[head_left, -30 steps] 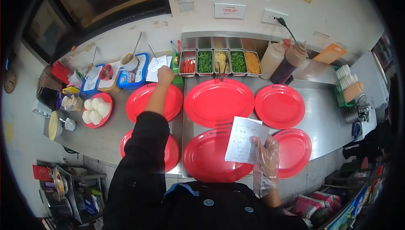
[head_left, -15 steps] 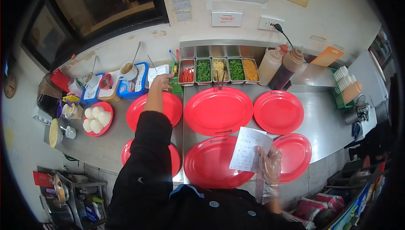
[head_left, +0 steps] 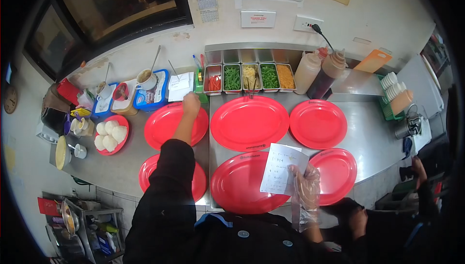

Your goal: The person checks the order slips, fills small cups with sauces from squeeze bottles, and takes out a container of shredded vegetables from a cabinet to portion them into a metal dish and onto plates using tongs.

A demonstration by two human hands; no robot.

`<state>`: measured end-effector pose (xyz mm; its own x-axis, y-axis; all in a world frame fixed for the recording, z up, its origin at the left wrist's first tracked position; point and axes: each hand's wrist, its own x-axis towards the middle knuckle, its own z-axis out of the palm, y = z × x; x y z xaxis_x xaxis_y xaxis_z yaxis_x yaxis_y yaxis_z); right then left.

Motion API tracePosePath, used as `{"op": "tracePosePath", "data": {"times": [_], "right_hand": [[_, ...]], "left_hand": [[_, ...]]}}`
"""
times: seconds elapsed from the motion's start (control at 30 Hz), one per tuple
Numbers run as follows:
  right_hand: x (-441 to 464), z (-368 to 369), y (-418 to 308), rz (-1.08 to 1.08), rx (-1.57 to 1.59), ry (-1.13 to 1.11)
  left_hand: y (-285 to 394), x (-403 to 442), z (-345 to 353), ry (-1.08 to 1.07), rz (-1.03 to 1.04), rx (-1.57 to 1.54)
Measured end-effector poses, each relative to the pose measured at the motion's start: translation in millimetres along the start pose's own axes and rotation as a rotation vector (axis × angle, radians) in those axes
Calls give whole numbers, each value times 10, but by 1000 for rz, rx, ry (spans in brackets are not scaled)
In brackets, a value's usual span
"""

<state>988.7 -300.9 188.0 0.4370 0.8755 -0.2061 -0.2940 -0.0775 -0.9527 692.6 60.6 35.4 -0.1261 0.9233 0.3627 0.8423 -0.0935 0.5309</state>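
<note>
In my right hand [head_left: 305, 181], gloved in clear plastic, is a handwritten paper slip [head_left: 281, 169], held above the lower middle red plate [head_left: 237, 186]. My bare left hand [head_left: 191, 103] reaches over the upper left red plate [head_left: 164, 123], at the lower edge of some white papers [head_left: 180, 88]; its fingers are hidden behind the back of the hand. Other red plates lie around: a large oval one [head_left: 249, 121], a smaller one [head_left: 318, 123], one at lower right [head_left: 336, 177] and one under my left arm [head_left: 198, 181].
Metal trays of chopped toppings [head_left: 250, 77] line the back, beside squeeze bottles [head_left: 308, 70]. White rice mounds [head_left: 110, 135] sit on a red plate at left, near blue tubs [head_left: 151, 94]. Another person's hand [head_left: 358, 223] shows at lower right.
My left hand moved from the green holder back down to the papers' lower edge. The slip in my right hand tilted slightly. Another person has come into view at lower right.
</note>
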Motion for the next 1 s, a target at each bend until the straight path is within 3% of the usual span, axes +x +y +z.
{"op": "tracePosePath", "data": {"times": [0.13, 0.2, 0.27, 0.33, 0.5, 0.73, 0.93, 1.0], "right_hand": [[-27, -39, -14, -30, 6, -10], [-56, -17, -122, -48, -2, 3], [-96, -4, -164, -53, -11, 17], [-88, -21, -150, -64, 101, -38], [-169, -105, -335, -68, 158, -108], [-209, -492, -466, -97, 216, -135], [-137, -815, -640, -59, 209, -202], [-68, -895, -631, -76, 172, -244]], "left_hand": [[266, 6, -416, -241, -64, 111], [851, -236, -898, -125, 170, -131], [1530, -697, -1346, -326, 113, -781], [2067, -1182, -1731, -748, -50, -1251], [2705, -1725, -1876, -939, 38, -1278], [3057, -1934, -1756, -982, -191, -1260], [3344, -2197, -1479, -827, -65, -1130], [3413, -2301, -1400, -503, 154, -952]]}}
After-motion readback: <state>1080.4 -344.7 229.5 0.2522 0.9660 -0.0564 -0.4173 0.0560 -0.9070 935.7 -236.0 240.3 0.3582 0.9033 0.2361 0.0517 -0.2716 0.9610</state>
